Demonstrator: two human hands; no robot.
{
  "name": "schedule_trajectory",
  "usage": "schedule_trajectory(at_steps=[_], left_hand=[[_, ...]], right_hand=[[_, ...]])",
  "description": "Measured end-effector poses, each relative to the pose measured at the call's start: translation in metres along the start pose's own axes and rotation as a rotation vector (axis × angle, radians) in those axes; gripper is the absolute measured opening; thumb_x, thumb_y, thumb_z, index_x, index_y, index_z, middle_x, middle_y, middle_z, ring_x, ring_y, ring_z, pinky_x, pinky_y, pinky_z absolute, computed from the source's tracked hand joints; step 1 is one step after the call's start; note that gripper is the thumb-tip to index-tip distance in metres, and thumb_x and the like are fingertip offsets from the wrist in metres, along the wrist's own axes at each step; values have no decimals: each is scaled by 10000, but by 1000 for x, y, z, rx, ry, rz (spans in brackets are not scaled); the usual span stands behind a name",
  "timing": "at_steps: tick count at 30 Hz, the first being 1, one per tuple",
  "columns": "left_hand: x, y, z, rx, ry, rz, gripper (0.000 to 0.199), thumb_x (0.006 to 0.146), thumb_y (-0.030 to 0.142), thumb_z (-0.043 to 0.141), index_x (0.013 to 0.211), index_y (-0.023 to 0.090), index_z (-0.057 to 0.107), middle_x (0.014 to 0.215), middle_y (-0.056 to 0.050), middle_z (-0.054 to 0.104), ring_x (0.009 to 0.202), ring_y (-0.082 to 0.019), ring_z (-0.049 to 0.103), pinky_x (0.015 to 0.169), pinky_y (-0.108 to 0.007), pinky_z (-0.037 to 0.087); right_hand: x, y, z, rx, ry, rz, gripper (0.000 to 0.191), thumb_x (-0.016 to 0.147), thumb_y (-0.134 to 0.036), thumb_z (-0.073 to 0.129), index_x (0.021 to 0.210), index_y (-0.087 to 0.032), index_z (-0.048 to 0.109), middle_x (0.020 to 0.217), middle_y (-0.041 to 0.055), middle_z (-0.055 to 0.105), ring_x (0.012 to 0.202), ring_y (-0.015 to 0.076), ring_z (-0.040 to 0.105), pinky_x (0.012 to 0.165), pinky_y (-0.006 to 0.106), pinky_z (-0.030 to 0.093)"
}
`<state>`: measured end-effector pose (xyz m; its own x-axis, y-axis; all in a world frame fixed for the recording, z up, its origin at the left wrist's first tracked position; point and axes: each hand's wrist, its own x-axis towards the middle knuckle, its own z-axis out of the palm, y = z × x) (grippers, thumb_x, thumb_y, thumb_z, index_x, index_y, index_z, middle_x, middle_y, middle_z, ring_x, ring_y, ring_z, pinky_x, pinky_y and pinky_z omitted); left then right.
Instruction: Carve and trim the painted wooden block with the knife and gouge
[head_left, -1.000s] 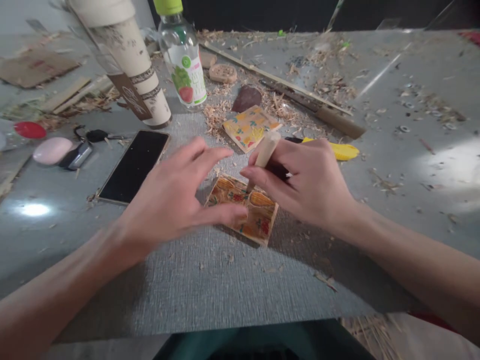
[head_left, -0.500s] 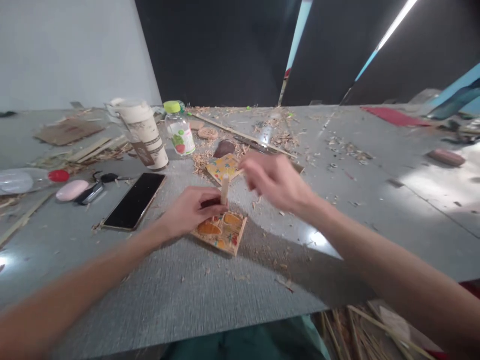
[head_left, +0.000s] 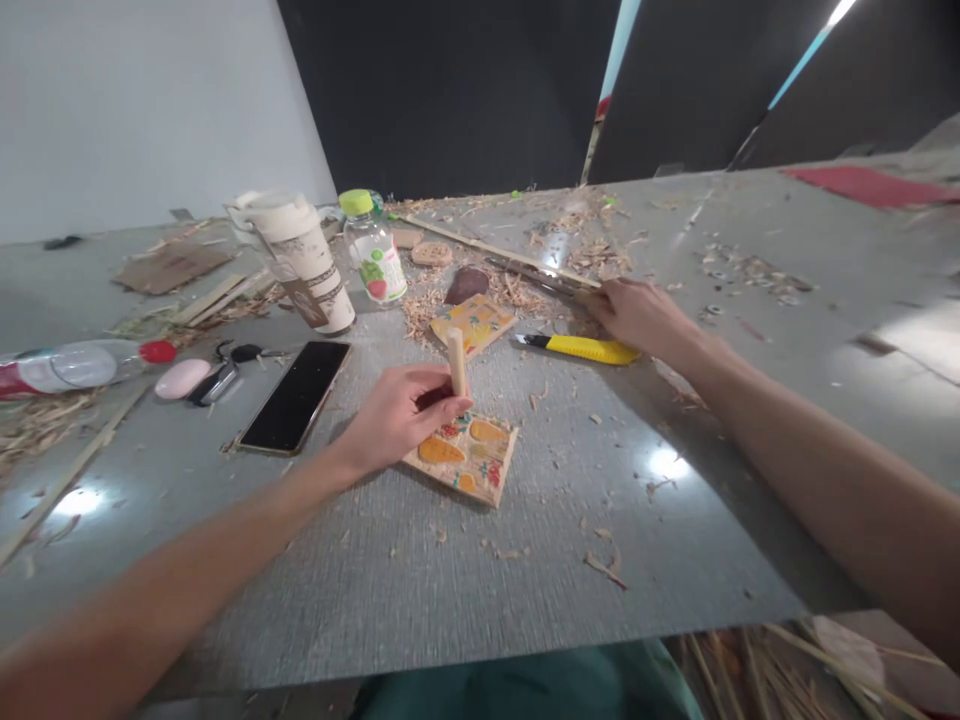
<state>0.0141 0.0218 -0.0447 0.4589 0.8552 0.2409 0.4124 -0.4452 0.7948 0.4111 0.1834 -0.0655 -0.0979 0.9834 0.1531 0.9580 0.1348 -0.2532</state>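
At the board's (head_left: 491, 468) far edge, left hand (head_left: 405, 415) grips stick (head_left: 457, 362); right hand (head_left: 649, 318) touches long tool's (head_left: 551, 284) end, grasp unclear.

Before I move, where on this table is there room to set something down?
Mostly bare: the front strip between the painted board and the near edge of the table, and the patch between board, yellow cutter and right forearm, barring a few shavings. Crowded: left of the phone and behind the cutter.
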Motion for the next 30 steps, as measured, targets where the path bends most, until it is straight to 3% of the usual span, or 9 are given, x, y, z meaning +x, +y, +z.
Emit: schedule_trajectory(at_steps=[13,30], left_hand=[[-1,0,0,-22,-17,-17,295,1081,449,699,902,218,740,846,-24,712,754,-175,674,656,-280,557],[-1,-3,0,1,-32,7,304,1093,462,710,905,225,743,828,-18,722,763,-182,667,658,-282,523]], right_hand=[[10,24,16,121,68,-73,442,1125,-469,780,1495,-231,729,1537,139,726,1278,289,754,1082,528,669],[0,2,4,56,11,43,429,1130,-469,773,1490,-239,733,1543,138,725,1280,286,752,1086,525,667]])
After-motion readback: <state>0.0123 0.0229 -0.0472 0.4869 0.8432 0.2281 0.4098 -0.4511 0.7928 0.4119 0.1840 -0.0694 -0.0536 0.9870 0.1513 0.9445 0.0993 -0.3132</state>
